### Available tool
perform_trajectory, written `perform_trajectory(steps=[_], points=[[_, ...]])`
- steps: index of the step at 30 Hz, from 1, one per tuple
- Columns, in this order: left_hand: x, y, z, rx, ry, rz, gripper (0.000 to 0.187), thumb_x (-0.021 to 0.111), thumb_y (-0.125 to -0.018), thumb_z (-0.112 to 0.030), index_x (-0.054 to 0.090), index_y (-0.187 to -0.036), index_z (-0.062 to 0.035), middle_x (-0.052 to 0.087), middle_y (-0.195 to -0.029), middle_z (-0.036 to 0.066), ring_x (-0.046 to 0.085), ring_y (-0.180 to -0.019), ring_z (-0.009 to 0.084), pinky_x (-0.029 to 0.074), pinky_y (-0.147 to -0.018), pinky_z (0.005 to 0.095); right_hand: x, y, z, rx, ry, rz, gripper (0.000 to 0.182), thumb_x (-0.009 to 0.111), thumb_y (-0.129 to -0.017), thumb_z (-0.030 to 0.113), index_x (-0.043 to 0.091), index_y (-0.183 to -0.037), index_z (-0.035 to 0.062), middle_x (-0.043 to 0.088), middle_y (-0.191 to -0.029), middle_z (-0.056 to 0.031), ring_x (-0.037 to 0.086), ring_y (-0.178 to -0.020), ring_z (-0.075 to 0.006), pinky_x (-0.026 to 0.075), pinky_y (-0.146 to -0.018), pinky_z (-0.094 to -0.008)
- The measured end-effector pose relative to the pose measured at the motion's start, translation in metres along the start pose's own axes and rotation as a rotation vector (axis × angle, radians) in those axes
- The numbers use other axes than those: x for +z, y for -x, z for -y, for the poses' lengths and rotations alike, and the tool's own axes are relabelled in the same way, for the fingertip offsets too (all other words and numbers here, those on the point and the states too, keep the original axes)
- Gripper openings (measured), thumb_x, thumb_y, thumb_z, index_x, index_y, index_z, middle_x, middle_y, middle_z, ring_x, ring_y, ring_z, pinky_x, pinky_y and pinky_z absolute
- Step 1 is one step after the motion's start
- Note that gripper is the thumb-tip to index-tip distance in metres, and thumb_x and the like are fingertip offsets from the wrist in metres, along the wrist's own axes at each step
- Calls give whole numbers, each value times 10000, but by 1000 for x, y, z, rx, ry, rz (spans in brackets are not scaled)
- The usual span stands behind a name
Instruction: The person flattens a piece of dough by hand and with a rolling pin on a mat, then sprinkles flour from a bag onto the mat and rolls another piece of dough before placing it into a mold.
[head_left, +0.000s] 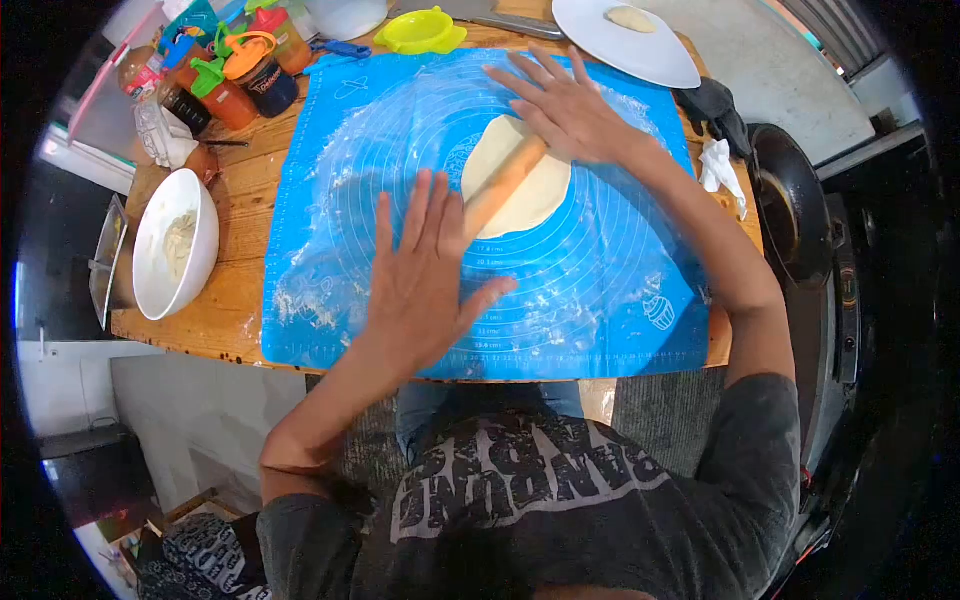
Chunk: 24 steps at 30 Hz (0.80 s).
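A wooden rolling pin (pixel 507 186) lies diagonally across a thin, roundish sheet of dough (pixel 530 208). My left hand (pixel 418 270) is flat over the pin's near end, fingers stretched out and thumb apart. Over its far end rests my right hand (pixel 572 115), palm down with the fingers spread. Both palms cover the pin's ends, so its handles are hidden. Beneath the dough is a blue silicone mat (pixel 390 150) printed with circles and dusted with flour.
A white bowl (pixel 205 235) with a doughy lump stands at the left. Several sauce bottles (pixel 262 75) crowd the back left, near a yellow-green dish (pixel 420 32). At the back right is a white plate (pixel 640 45) holding a small dough piece. A black pan (pixel 790 210) sits farther right.
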<state>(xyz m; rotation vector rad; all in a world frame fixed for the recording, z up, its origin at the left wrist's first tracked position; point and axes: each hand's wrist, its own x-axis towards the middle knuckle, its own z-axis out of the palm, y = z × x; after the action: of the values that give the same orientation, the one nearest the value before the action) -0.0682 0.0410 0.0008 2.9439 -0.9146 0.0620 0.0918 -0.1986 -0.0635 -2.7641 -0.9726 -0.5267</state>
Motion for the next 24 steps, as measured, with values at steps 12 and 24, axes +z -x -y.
perform_trajectory(steps=[12, 24], points=[[1, -11, 10, 119, -123, -159, 640, 531, -938, -297, 332, -1411, 87, 247, -1516, 263, 175, -1444, 369, 133, -1155, 543, 10, -61, 19, 231, -175, -82, 584, 348, -981, 477, 339, -1470, 157, 437, -1425, -203, 352, -1366, -371, 78, -1111, -672], [6, -12, 31, 171, 171, -57, 710, 581, -906, -263, 256, -1442, 69, 231, -1520, 250, 311, -1360, 403, 235, -1138, 466, 30, -63, 31, 108, -84, 0, 582, 325, -994, 485, 313, -1488, 177, 407, -1468, -167, 330, -1386, -356, 108, -1144, -585]])
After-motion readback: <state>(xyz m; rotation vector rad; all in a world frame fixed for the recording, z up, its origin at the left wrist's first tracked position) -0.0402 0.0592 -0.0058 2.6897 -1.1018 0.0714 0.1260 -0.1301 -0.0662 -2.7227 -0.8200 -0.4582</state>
